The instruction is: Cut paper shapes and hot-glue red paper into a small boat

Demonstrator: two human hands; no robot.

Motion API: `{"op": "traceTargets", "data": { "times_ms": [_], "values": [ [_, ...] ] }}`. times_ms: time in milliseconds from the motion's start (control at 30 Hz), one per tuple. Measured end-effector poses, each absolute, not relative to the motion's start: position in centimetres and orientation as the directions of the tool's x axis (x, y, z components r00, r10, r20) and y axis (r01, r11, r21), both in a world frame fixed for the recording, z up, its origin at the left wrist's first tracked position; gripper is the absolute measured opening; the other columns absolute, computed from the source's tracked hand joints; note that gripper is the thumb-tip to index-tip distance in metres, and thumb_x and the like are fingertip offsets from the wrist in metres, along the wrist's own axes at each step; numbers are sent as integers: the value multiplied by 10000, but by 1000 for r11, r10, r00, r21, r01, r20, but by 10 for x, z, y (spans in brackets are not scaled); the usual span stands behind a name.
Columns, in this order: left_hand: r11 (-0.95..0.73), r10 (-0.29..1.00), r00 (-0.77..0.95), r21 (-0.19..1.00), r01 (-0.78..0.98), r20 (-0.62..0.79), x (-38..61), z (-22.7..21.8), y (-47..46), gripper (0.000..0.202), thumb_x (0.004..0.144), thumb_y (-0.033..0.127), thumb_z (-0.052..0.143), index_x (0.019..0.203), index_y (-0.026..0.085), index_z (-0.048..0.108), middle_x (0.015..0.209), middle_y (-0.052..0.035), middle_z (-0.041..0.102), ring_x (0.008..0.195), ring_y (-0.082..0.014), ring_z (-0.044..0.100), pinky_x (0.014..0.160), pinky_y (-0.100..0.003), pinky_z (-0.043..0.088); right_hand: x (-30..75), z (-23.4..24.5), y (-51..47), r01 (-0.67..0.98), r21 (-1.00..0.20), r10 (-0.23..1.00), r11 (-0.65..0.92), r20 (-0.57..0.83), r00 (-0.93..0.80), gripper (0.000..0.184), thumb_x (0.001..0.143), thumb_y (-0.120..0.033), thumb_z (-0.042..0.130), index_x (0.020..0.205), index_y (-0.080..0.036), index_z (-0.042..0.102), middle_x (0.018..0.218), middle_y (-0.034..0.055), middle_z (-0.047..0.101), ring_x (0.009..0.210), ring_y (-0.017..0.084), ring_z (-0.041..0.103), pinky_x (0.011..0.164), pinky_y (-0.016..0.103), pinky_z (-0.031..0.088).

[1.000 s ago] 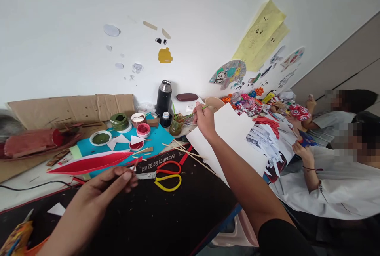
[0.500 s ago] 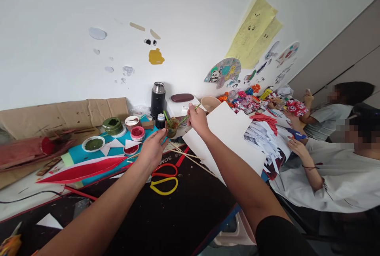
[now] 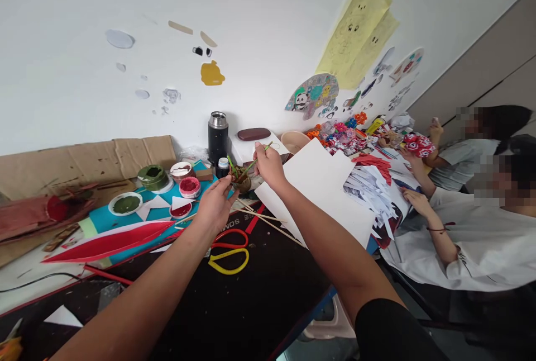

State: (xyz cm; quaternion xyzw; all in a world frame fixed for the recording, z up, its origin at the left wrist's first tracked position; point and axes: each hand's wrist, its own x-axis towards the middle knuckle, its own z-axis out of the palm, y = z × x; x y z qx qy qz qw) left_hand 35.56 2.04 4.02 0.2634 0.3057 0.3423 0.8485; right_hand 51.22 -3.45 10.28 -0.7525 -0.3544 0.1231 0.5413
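Note:
My right hand [image 3: 269, 166] is closed around a thin green stick [image 3: 250, 167], which slants down to a small cup [image 3: 243, 184] with brownish-green contents. Beside the cup's left side is my left hand [image 3: 215, 203], thumb and fingers pinched together. What those fingertips hold, if anything, I cannot make out. Another green stick [image 3: 230, 164] leans up from the cup. Scissors [image 3: 229, 260] with one red and one yellow handle loop lie on the black mat below my hands. Thin wooden sticks [image 3: 263, 214] cross just right of my left hand.
Paint pots, green [image 3: 153, 177] and red [image 3: 190, 186], stand left on blue paper. A black flask [image 3: 218, 138] is by the wall. White sheets [image 3: 322, 193] lie to the right, near paper strips [image 3: 368, 193]. Two people sit at the right; one wears a white shirt [image 3: 481, 238].
The view has shifted slightly. My right hand still grips the green stick over the cup, and my left hand remains beside the cup.

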Motion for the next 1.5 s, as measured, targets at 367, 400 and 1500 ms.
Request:
{"op": "traceTargets", "data": {
  "times_ms": [367,400,1500],
  "values": [
    [610,758,559,668,-426,-336,356,38,21,219,759,262,947,842,213,750,1023,-75,828,1150,-239,768,1082,-399,551,521,108,-48,398,-915,600,-70,281,749,605,1091,-797,471,758,-295,530,466,-69,477,436,199,578,550,321,472],
    [609,758,562,670,-426,-332,358,38,20,233,751,266,955,837,214,744,1021,-77,829,1144,-243,772,1084,-402,551,522,108,-49,389,-919,596,-71,274,755,608,1088,-802,474,756,-296,528,467,-68,475,436,200,579,549,323,475],
    [570,761,579,728,-381,-293,365,31,31,348,656,321,1013,797,218,711,1003,-75,826,1128,-260,768,1016,-398,568,523,85,-60,202,-979,572,-11,159,805,625,1046,-839,522,774,-278,564,508,-69,477,437,178,559,488,304,426]
  ]
}}
